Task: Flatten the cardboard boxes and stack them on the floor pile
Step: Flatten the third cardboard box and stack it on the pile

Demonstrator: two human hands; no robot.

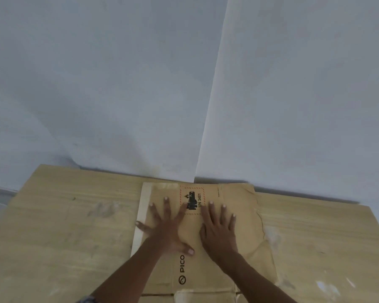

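A flattened brown cardboard box [245, 232] with a PICO logo and a UN 3481 battery label lies on a large sheet of cardboard [70, 232] on the floor. My left hand [165, 226] presses flat on the box's left part, fingers spread. Beside it, my right hand [219, 228] also lies palm down on the box, just right of the printed label. Neither hand grips anything. More flattened cardboard edges show under the box at the bottom of the view.
White walls [118, 84] meet in a corner [206, 127] right behind the cardboard. The big sheet stretches far left and right of the box and carries scuff marks and white smears.
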